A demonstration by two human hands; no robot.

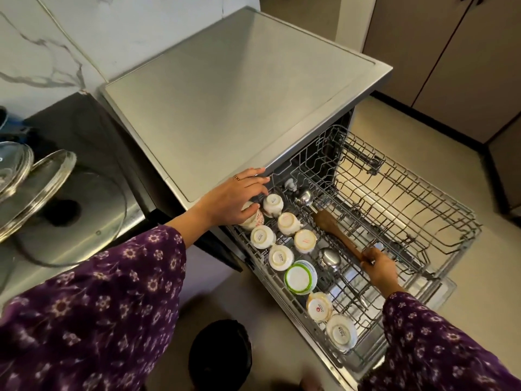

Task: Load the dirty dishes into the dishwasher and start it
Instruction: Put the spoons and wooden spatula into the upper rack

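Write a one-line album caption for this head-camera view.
Left hand grips a white patterned cup in the grey wire dishwasher rack; right hand holds a wooden-handled steel ladle lying there.

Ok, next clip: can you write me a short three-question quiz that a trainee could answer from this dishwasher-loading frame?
1. True or false: the cups in the pulled-out rack sit base up.
2. What does the right hand grip? A) the wooden handle of a utensil lying in the rack; B) a glass lid; C) a plate.
3. Which of the two hands holds the patterned cup at the rack's far left corner?

Key: 1 true; 2 A; 3 the left hand.
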